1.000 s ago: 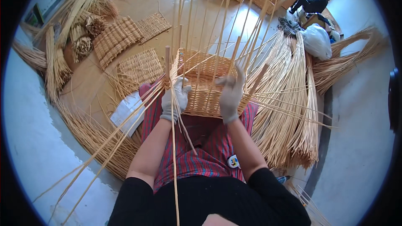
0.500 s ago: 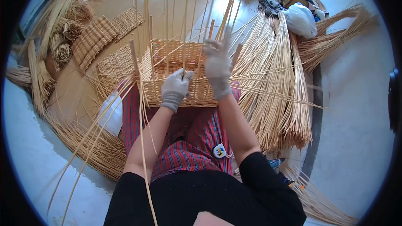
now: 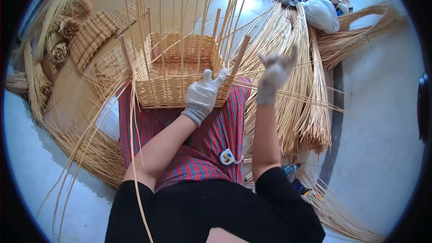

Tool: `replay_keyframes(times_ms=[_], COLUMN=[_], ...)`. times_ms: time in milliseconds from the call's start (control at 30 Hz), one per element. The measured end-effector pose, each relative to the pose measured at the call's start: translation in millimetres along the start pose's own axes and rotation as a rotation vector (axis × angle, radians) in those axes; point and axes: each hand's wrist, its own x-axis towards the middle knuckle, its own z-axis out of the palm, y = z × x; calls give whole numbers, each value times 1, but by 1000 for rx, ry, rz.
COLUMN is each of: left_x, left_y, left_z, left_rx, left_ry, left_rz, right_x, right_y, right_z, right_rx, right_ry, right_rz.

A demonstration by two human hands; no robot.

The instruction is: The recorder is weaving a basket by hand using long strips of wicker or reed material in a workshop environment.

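Observation:
A rectangular woven wicker basket (image 3: 173,91) sits on my lap, with tall upright stakes rising from its walls and thicker wooden posts at its corners. My left hand (image 3: 201,95), in a pale work glove, grips the front wall near its right corner, thumb and a finger at the rim. Off to the right of the basket, my gloved right hand (image 3: 273,75) is raised with its fingers apart, slightly blurred, and I see nothing held in it. Loose wicker strands (image 3: 310,102) stick out rightward from the basket's right corner, passing below that hand. More strands (image 3: 81,150) trail from the left corner.
A large bundle of wicker rods (image 3: 288,76) lies to the right, beside a white plastic bag (image 3: 321,13). Woven mats (image 3: 92,36) and more bundles lie at left. A striped cloth (image 3: 180,146) covers my lap, with a small round white case (image 3: 227,156) on it.
My right hand has moved right, away from the stakes at the basket's front right. My left hand has shifted right along the front wall. The basket appears further left in view.

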Motion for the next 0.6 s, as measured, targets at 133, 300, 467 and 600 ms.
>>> replay_keyframes(times_ms=[133, 300, 467, 600], left_x=[-9, -5, -14, -16], left_y=[-2, -8, -30, -46], left_z=[22, 60, 49, 5], left_rx=[-39, -1285, -1372, -1753], left_ry=[81, 264, 276, 194], left_rz=[37, -51, -359, -521], right_x=[-48, -127, -85, -39], right_y=[-20, -24, -43, -26], right_z=[-55, 42, 50, 5], right_rx=[-54, -306, -351, -1067], right_ry=[13, -341, -355, -582], right_rz=[143, 86, -40, 154])
